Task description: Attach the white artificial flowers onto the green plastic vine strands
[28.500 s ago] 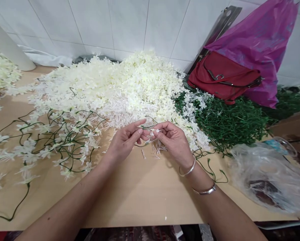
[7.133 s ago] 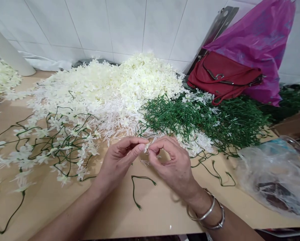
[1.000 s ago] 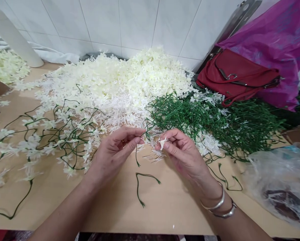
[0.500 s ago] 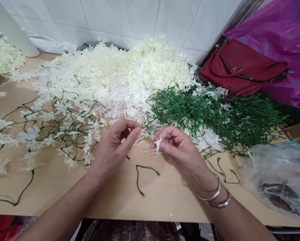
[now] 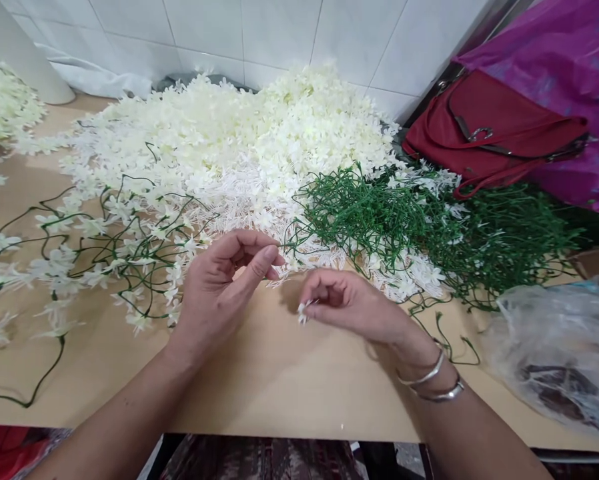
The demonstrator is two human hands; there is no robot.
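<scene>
My right hand (image 5: 352,307) is closed, pinching a small white artificial flower (image 5: 302,313) between thumb and fingertips, above the bare tabletop. My left hand (image 5: 229,283) is curled with thumb and forefinger brought together; what they hold, if anything, cannot be made out. Its fingertips are close to the near end of a heap of green artificial stems (image 5: 359,213). Behind both hands lies a large pile of white and cream artificial flower heads (image 5: 259,127). Left of my left hand, white flowers joined to green stems (image 5: 114,253) are spread over the table.
A wooden-coloured table (image 5: 299,393) runs along a tiled wall (image 5: 279,33). At the right are a red handbag (image 5: 509,127), a purple plastic bag (image 5: 544,53) and a clear plastic bag (image 5: 554,360). A few loose green stems (image 5: 444,333) lie near the clear bag.
The bent green stem that lay on the table between my hands is no longer visible there. My right hand has turned and moved slightly, tilting the white flower downward. My left hand has shifted slightly left.
</scene>
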